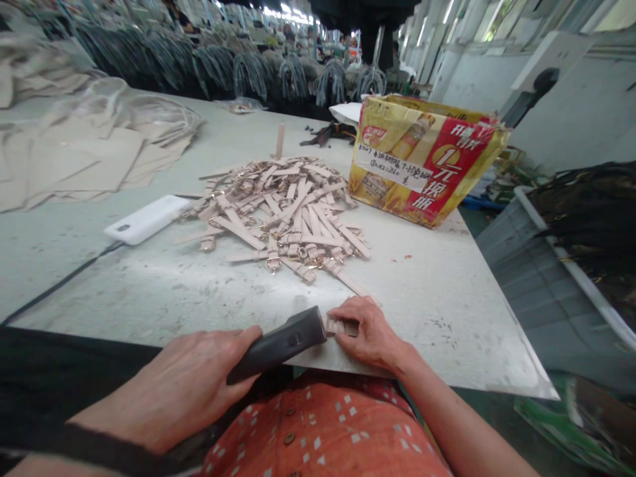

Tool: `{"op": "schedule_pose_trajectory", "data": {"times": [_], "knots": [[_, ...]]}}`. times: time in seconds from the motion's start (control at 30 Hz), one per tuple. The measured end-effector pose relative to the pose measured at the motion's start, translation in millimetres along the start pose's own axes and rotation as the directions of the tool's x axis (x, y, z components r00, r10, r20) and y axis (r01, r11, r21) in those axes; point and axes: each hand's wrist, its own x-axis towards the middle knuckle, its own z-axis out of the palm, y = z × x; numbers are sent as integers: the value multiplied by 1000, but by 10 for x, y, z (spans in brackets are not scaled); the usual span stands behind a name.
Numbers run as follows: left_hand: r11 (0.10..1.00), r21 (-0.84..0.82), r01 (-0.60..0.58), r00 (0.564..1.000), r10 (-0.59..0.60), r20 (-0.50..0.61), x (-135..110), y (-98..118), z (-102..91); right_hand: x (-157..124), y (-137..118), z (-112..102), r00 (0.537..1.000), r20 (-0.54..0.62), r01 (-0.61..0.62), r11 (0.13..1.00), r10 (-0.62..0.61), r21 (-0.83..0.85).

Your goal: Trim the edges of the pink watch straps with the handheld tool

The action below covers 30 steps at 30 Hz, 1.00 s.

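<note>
My left hand is wrapped around a black handheld tool with a thick, blunt end; its exact kind does not show. That end points right, close to a beige strap piece pinched in the fingers of my right hand at the table's front edge. Whether tool and strap touch, I cannot tell. Beyond my hands lies a heap of beige straps with small gold-coloured metal fittings. One loose strap stretches from the heap toward my right hand.
On the pale table, a white power bank with a dark cable sits left of the heap. A yellow and red cardboard box stands at right. Beige sheets cover the far left. A grey bin stands beyond the right edge.
</note>
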Motion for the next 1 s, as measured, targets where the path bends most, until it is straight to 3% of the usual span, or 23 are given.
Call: {"op": "schedule_pose_trajectory", "data": {"times": [0.13, 0.27, 0.47, 0.67, 1.0], "knots": [[999, 37, 11, 1000, -10, -22, -83, 93, 135, 9, -15, -3, 1000, 10, 9, 1000, -9, 18], [997, 74, 39, 990, -29, -139, -126, 88, 250, 10, -19, -9, 999, 32, 28, 999, -29, 23], [984, 168, 65, 992, -83, 100, -55, 319, 58, -5, 0, -73, 994, 82, 66, 997, -69, 29], [982, 182, 60, 991, -81, 109, 3, 567, -31, -43, 53, -103, 996, 79, 27, 998, -32, 64], [994, 107, -6, 999, 11, -38, 180, 382, 39, -32, 60, -122, 994, 89, -73, 987, 61, 141]]}}
